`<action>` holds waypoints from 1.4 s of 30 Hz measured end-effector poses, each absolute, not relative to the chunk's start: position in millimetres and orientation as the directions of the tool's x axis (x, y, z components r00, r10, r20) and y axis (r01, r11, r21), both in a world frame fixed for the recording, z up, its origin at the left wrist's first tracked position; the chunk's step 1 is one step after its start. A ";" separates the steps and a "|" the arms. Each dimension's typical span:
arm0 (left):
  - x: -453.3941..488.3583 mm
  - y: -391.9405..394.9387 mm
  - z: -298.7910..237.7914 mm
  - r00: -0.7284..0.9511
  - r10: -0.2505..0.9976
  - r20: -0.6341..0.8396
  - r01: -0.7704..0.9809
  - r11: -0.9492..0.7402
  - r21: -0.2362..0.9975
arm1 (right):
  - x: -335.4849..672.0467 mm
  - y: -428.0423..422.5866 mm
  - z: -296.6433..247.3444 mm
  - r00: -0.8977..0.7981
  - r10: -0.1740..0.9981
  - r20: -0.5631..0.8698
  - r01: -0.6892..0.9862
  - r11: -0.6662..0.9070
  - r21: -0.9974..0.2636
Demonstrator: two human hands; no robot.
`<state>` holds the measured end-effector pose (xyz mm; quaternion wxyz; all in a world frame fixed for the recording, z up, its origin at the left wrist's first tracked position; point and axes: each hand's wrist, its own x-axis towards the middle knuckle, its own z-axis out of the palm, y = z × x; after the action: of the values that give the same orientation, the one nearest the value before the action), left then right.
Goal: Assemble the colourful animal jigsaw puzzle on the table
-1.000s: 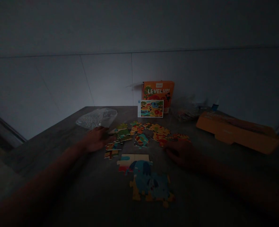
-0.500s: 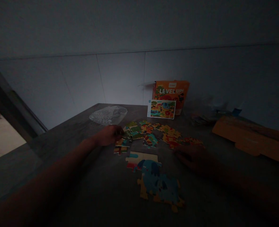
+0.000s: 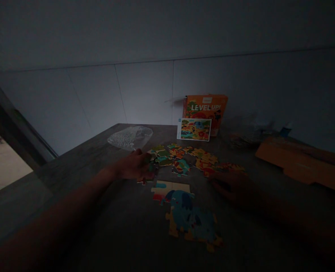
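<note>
My left hand reaches over the left side of a loose heap of jigsaw puzzle pieces, its fingers extended down over pieces there and partly covering them. Dim light hides whether the fingertips grip one. My right hand rests on the table by the heap's right side, thumb and index finger apart, near red and orange pieces. Between my forearms lies a joined section of puzzle showing a blue elephant, with a cream and red part at its upper left.
Behind the heap, a picture card leans against an orange "LEVEL UP!" box. A clear plastic bag lies at the back left of the grey table. Flattened orange cardboard lies on the right. A pale wall stands behind.
My left hand has moved slightly toward me and right, its fingers lowering over the pieces at the heap's left edge. The right hand stays nearly still.
</note>
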<state>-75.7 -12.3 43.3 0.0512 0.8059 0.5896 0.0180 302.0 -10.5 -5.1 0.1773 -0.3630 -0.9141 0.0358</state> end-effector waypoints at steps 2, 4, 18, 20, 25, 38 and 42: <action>-73.2 -13.0 43.5 0.353 0.935 -0.037 0.930 -0.347 0.124 | 302.0 -10.1 -5.7 -0.669 0.669 0.323 0.652 0.737 -0.176; -75.8 -10.6 42.7 0.406 0.913 -0.027 0.904 -0.397 0.160 | 302.2 -9.9 -6.0 -0.664 0.668 0.336 0.660 0.735 -0.157; -83.3 -2.5 45.2 0.328 0.939 0.102 0.885 -0.343 0.315 | 301.1 -11.9 -1.7 -0.673 0.672 0.309 0.659 0.735 -0.162; -86.0 -2.5 44.3 0.291 0.952 0.098 0.901 -0.307 0.307 | 301.4 -12.2 -1.4 -0.677 0.670 0.304 0.658 0.737 -0.158; -86.7 -6.0 45.3 0.293 0.956 -0.007 0.928 -0.282 0.245 | 301.6 -13.0 -0.8 -0.670 0.680 0.297 0.668 0.727 -0.158; -85.9 -4.9 45.6 0.320 0.947 0.033 0.894 -0.313 0.320 | 301.7 -11.7 -2.6 -0.672 0.674 0.307 0.651 0.735 -0.188; -91.1 -3.2 48.9 0.307 0.945 0.111 0.840 -0.324 0.436 | 301.4 -11.9 -2.2 -0.669 0.676 0.310 0.651 0.734 -0.194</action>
<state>-91.1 -3.2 48.9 0.1500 0.7944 0.5617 0.1759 301.4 -11.9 -2.2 0.1830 -0.3635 -0.9129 0.0335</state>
